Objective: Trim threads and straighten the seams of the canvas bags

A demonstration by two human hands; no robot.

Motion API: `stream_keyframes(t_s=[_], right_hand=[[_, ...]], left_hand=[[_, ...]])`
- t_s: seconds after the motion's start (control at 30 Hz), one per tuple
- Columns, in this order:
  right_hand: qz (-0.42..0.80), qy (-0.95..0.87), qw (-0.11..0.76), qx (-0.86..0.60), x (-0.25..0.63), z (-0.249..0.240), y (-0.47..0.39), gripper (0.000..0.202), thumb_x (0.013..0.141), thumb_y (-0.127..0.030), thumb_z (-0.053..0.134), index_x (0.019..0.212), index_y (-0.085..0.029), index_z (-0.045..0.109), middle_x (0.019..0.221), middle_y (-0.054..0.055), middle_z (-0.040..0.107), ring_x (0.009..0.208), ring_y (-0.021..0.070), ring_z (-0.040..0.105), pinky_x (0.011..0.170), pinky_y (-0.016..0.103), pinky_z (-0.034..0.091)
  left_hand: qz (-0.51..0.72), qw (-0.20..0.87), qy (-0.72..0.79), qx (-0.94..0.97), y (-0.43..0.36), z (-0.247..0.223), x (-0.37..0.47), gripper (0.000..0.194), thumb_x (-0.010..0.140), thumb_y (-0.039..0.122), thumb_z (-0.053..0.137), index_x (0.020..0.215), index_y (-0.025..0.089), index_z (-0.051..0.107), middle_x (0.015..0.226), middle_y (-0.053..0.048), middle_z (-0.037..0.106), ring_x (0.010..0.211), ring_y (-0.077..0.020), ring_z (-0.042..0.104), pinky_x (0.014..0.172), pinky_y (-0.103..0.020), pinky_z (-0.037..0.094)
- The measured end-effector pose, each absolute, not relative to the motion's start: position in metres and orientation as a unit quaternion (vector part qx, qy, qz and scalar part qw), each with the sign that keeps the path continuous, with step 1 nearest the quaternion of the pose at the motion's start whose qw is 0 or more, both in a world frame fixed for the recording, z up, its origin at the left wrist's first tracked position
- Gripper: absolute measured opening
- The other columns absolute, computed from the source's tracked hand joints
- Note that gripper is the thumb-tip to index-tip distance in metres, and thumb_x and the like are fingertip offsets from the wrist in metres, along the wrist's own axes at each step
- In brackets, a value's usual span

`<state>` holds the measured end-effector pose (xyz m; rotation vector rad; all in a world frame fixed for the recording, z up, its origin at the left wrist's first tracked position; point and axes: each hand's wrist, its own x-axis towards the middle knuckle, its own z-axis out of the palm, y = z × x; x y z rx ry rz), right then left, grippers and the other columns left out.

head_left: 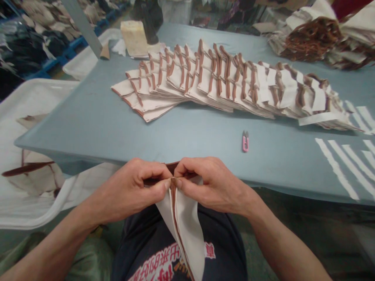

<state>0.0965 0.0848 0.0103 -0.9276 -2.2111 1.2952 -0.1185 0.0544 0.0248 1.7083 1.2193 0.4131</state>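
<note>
Both hands meet at the table's front edge over one cream fabric piece with brown edging (187, 222), perhaps a sewn pouch. My left hand (140, 187) pinches its upper rim between thumb and forefinger. Right beside it, my right hand (205, 183) pinches the same rim, the thumbs almost touching at a brown seam. Below the hands the piece hangs down over my lap. Its inner side is mostly hidden by my fingers. Pink thread snips (245, 141) lie on the table beyond my right hand.
A long overlapping row of similar cream pieces (211, 86) crosses the blue-grey table (146, 140). White strips (336, 168) lie at the right. Brown-edged bundles (313, 39) stand at the back right. A white tub (38, 88) with fabric pieces is at the left, beside a metal post (83, 27).
</note>
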Motion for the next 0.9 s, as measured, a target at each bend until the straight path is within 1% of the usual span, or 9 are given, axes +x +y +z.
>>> stream_keyframes(t_s=[0.1, 0.17, 0.27, 0.37, 0.5, 0.6, 0.7, 0.8, 0.9], right_hand=[[0.449, -0.799, 0.222, -0.334, 0.096, 0.011, 0.083, 0.01, 0.089, -0.015, 0.062, 0.081, -0.02, 0.066, 0.071, -0.004, 0.067, 0.064, 0.0104, 0.057, 0.064, 0.023, 0.037], [0.441, -0.797, 0.246, -0.331, 0.094, 0.011, 0.081, 0.01, 0.086, -0.015, 0.062, 0.078, -0.02, 0.063, 0.069, -0.005, 0.065, 0.062, 0.0096, 0.054, 0.063, 0.022, 0.037], [0.444, -0.787, 0.286, -0.317, 0.088, 0.011, 0.077, 0.012, 0.079, -0.013, 0.061, 0.071, -0.02, 0.058, 0.065, -0.007, 0.059, 0.055, 0.0077, 0.046, 0.061, 0.022, 0.037], [0.462, -0.774, 0.311, -0.3, 0.084, 0.009, 0.073, 0.012, 0.076, -0.012, 0.058, 0.068, -0.02, 0.054, 0.063, -0.008, 0.055, 0.053, 0.007, 0.043, 0.059, 0.022, 0.036], [0.496, -0.764, 0.284, -0.298, 0.082, 0.006, 0.072, 0.011, 0.077, -0.015, 0.057, 0.068, -0.02, 0.054, 0.061, -0.008, 0.053, 0.053, 0.0076, 0.042, 0.059, 0.022, 0.036], [0.508, -0.761, 0.27, -0.3, 0.082, 0.004, 0.073, 0.011, 0.078, -0.016, 0.057, 0.068, -0.02, 0.055, 0.062, -0.007, 0.054, 0.054, 0.0081, 0.043, 0.059, 0.022, 0.037], [0.486, -0.772, 0.271, -0.308, 0.082, 0.004, 0.072, 0.011, 0.078, -0.016, 0.057, 0.068, -0.02, 0.056, 0.064, -0.005, 0.057, 0.056, 0.0086, 0.047, 0.059, 0.022, 0.037], [0.461, -0.785, 0.277, -0.308, 0.083, 0.005, 0.068, 0.011, 0.078, -0.014, 0.058, 0.069, -0.019, 0.057, 0.064, -0.005, 0.058, 0.057, 0.0085, 0.049, 0.06, 0.022, 0.037], [0.455, -0.789, 0.278, -0.305, 0.083, 0.007, 0.066, 0.011, 0.079, -0.013, 0.059, 0.069, -0.019, 0.058, 0.064, -0.006, 0.057, 0.055, 0.0074, 0.046, 0.059, 0.021, 0.036]], left_hand=[[0.208, 0.383, 0.505, 0.745, 0.047, 0.027, -0.113, 0.024, 0.083, 0.016, 0.053, 0.07, 0.015, 0.073, 0.057, 0.003, 0.063, 0.052, -0.0093, 0.052, 0.05, -0.019, 0.036], [0.243, 0.353, 0.5, 0.753, 0.042, 0.029, -0.111, 0.023, 0.083, 0.013, 0.054, 0.07, 0.016, 0.073, 0.056, 0.005, 0.062, 0.049, -0.0077, 0.052, 0.05, -0.018, 0.037], [0.305, 0.384, 0.48, 0.727, 0.034, 0.027, -0.109, 0.024, 0.085, 0.013, 0.053, 0.069, 0.017, 0.071, 0.057, 0.006, 0.064, 0.049, -0.007, 0.056, 0.051, -0.016, 0.04], [0.363, 0.431, 0.469, 0.68, 0.025, 0.018, -0.11, 0.024, 0.088, 0.016, 0.055, 0.069, 0.018, 0.07, 0.061, 0.004, 0.07, 0.054, -0.0085, 0.062, 0.055, -0.016, 0.045], [0.403, 0.423, 0.474, 0.659, 0.013, 0.003, -0.109, 0.023, 0.091, 0.017, 0.057, 0.073, 0.018, 0.071, 0.063, 0.002, 0.071, 0.056, -0.0109, 0.063, 0.057, -0.019, 0.047], [0.402, 0.397, 0.471, 0.678, 0.009, -0.002, -0.111, 0.024, 0.093, 0.014, 0.055, 0.077, 0.017, 0.072, 0.067, 0.001, 0.072, 0.06, -0.0113, 0.065, 0.061, -0.019, 0.049], [0.374, 0.415, 0.46, 0.69, 0.01, 0.0, -0.115, 0.022, 0.091, 0.013, 0.055, 0.08, 0.017, 0.073, 0.069, 0.001, 0.073, 0.059, -0.0102, 0.064, 0.058, -0.017, 0.047], [0.332, 0.447, 0.454, 0.695, 0.015, 0.005, -0.12, 0.02, 0.09, 0.015, 0.055, 0.08, 0.016, 0.073, 0.066, 0.003, 0.069, 0.055, -0.0089, 0.059, 0.052, -0.016, 0.044], [0.29, 0.443, 0.469, 0.706, 0.021, 0.01, -0.124, 0.02, 0.089, 0.014, 0.058, 0.075, 0.015, 0.071, 0.061, 0.005, 0.062, 0.052, -0.007, 0.053, 0.049, -0.015, 0.039]])
